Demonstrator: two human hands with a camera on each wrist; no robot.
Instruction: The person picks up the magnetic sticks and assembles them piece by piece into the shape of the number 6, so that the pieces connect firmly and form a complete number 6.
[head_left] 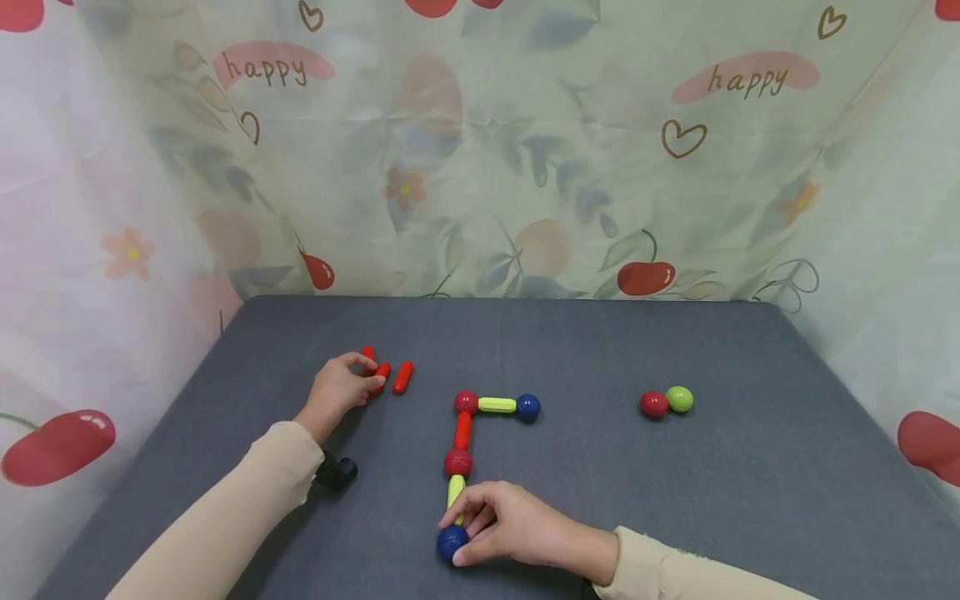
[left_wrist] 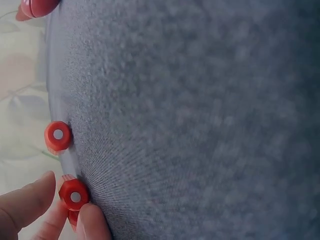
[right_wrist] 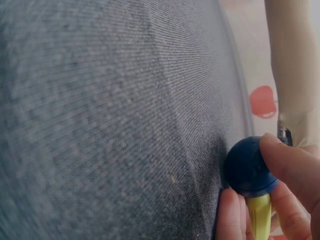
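Observation:
My left hand point(head_left: 337, 390) is at the far left among several red magnetic rods, its thumb and fingers around one red rod point(left_wrist: 75, 196). A second red rod point(head_left: 403, 377) lies just to its right, and another point(head_left: 367, 352) is partly hidden behind the fingers. Near the front, my right hand point(head_left: 521, 527) pinches a blue ball point(right_wrist: 248, 167) at the end of a joined chain. From that ball a yellow rod point(head_left: 455, 490) leads to a red ball point(head_left: 457, 462), then a red rod point(head_left: 462, 431), another red ball point(head_left: 466, 402), a yellow rod point(head_left: 497, 405) and a second blue ball point(head_left: 528, 407).
A loose red ball point(head_left: 653, 405) and a green ball point(head_left: 679, 399) sit side by side on the right of the grey cloth-covered table point(head_left: 720, 483). Printed curtains point(head_left: 495, 167) hang behind the table and along both sides.

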